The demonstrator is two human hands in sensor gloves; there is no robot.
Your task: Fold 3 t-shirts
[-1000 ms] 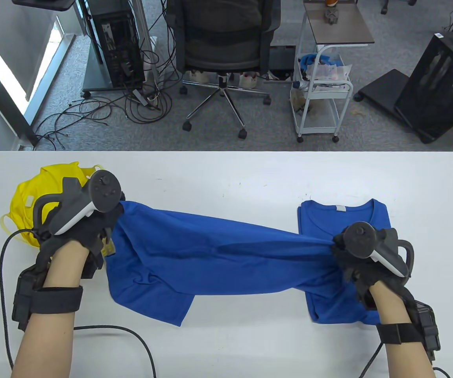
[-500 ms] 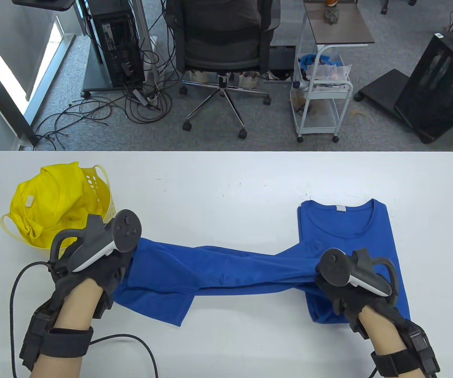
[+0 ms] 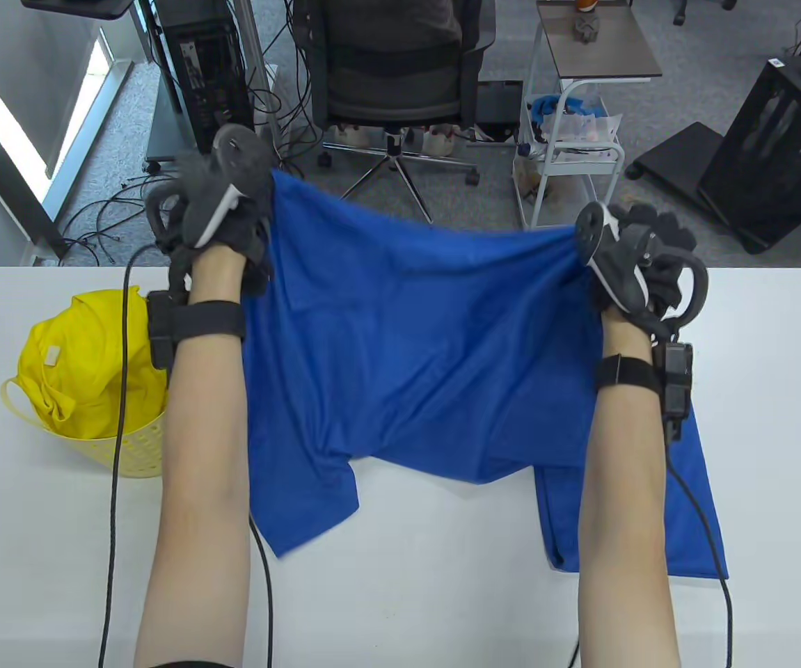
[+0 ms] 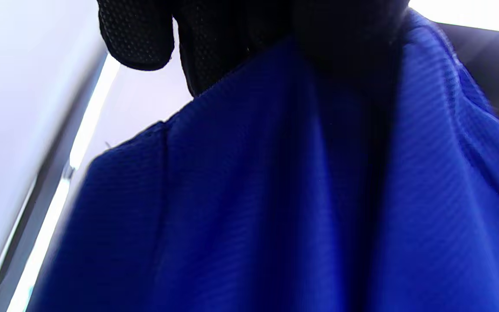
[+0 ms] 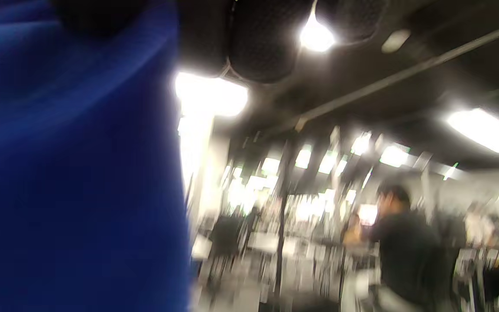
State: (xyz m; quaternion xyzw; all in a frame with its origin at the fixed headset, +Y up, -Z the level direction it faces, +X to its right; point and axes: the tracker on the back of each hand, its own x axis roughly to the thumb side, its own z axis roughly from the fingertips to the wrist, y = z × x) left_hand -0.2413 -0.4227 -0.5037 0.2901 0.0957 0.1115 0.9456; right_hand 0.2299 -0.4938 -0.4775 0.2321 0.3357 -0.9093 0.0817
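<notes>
Left hand [image 3: 223,209] and right hand [image 3: 633,254] are raised above the far edge of the white surface [image 3: 442,591], each closed tight on an upper corner of a blue t-shirt [image 3: 414,348] that hangs spread between them, its lower edge and one sleeve drooping toward the surface. The left wrist view shows gloved fingers [image 4: 134,34] clamped over bunched blue cloth; the right wrist view is blurred, with cloth filling its left side.

A second blue shirt [image 3: 699,515], apparently folded already, lies flat beneath the right forearm. A yellow shirt [image 3: 87,362] sits heaped in a pale yellow basket [image 3: 136,452] at the left.

The step looks like shaking the garment open before laying it down. Doing it well likely means keeping both corners level and the cloth taut, then lowering it flat onto the bare middle of the surface, away from the folded shirt and the basket.

Beyond the surface: grey carpet, an office chair [image 3: 393,83], a white cart [image 3: 570,160], a computer tower [image 3: 209,76] and loose cables.
</notes>
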